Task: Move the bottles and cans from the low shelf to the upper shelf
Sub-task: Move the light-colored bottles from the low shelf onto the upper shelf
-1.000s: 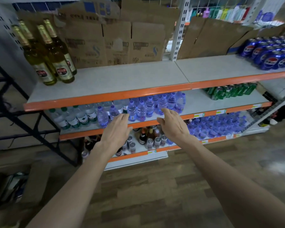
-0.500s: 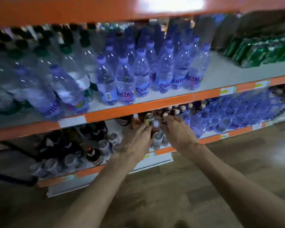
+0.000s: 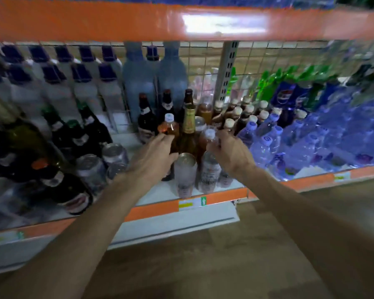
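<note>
1. The left hand [image 3: 156, 157] is lying against the flank of the tall amber glass bottle with the gold foil neck [image 3: 189, 124], fingers bent. The far side is hidden, so I cannot tell whether a grip is closing.
2. The right hand [image 3: 230, 153] is curling its fingers round the neck of the small reddish clear plastic bottle with a white cap [image 3: 209, 134], holding it.
3. Both bottles are standing mid-row on the low white shelf with an orange front rim [image 3: 156, 209], not yet lifted.
4. The step in hand appears to be taking hold. It is probably best done by gripping bodies rather than caps, then rising straight before drawing outward.
5. A silver aluminium can [image 3: 185, 171] is standing just in front, between the hands, and is likely to be knocked.
6. An orange-tinted plastic bottle [image 3: 170, 126] is sitting just beside the left fingertips. Blue-tinted plastic water bottles [image 3: 268, 143] are crowding the right, dark glass bottles [image 3: 73, 186] the left.
7. The orange metal lip of the shelf above [image 3: 95, 20] is hanging overhead, so the tall bottle may need tilting to clear it.
</note>
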`<action>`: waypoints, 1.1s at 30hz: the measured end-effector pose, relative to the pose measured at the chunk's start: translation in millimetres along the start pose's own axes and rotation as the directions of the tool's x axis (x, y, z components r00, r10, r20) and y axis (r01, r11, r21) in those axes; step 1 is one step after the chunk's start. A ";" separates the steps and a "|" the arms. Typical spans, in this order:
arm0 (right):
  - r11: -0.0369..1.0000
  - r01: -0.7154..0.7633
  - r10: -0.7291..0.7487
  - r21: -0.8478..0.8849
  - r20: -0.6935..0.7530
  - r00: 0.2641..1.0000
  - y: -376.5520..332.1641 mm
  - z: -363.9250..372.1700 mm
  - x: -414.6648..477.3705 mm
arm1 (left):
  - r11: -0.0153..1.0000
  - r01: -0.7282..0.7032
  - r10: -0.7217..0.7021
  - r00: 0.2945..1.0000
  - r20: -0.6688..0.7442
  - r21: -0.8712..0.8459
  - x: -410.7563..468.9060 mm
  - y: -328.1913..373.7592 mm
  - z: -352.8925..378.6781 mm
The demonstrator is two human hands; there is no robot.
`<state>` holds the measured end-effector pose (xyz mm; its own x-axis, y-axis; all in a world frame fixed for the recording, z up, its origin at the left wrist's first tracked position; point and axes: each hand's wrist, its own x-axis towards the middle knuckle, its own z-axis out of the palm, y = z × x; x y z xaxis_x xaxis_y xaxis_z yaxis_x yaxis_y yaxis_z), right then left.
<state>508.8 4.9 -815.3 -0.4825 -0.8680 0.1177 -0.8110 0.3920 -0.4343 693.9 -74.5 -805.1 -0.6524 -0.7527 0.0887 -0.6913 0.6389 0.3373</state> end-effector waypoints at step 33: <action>0.966 -0.045 0.087 0.256 -0.157 0.984 -94.0 30.0 44.8 | 0.930 0.368 -0.351 0.891 -0.287 0.007 -33.8 -256.7 -112.5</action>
<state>573.3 -80.1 -796.1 -0.5972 -0.7719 0.2181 -0.6769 0.3390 -0.6534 928.4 -230.9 -789.4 -0.2496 -0.9407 0.2298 -0.8850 0.3179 0.3402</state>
